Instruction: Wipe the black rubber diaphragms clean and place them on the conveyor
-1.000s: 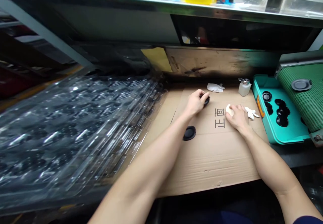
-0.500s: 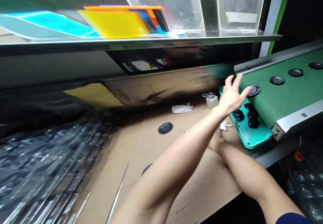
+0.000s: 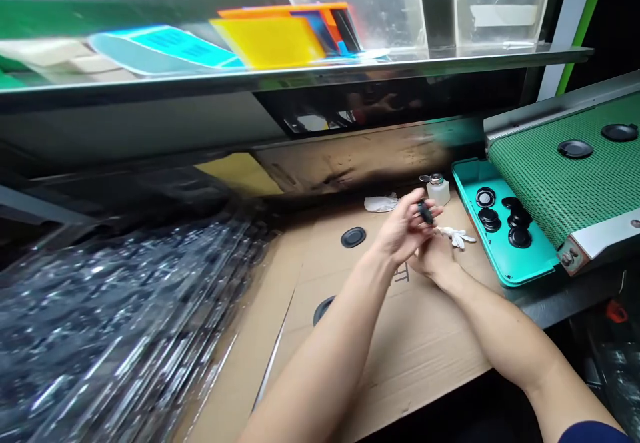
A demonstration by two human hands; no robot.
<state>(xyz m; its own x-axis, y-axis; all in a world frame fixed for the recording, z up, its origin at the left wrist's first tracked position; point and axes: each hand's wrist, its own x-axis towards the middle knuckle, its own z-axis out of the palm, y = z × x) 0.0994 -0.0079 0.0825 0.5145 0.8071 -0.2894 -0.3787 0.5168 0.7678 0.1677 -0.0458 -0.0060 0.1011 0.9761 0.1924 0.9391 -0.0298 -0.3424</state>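
My left hand (image 3: 406, 228) is raised over the cardboard sheet (image 3: 440, 343) and pinches a small black round cap (image 3: 425, 212) between its fingers. Behind and below it my right hand (image 3: 436, 256) rests on the cardboard, mostly hidden by the left hand, so its fingers do not show. One loose black cap (image 3: 353, 237) lies on the cardboard to the left. Another black cap (image 3: 323, 310) is partly covered by my left forearm. A white cloth scrap (image 3: 459, 235) lies just right of my hands.
A teal tray (image 3: 505, 266) at the right holds several black caps. Above it a green conveyor belt (image 3: 550, 183) carries more caps. A small white bottle (image 3: 438, 188) and crumpled wipe (image 3: 380, 203) sit at the back. Clear plastic trays (image 3: 110, 323) are stacked at left. A metal shelf (image 3: 300, 76) overhangs.
My left hand reached to the conveyor belt, then came back over the cardboard with a black cap in its fingers. The camera swung right, then partly back.
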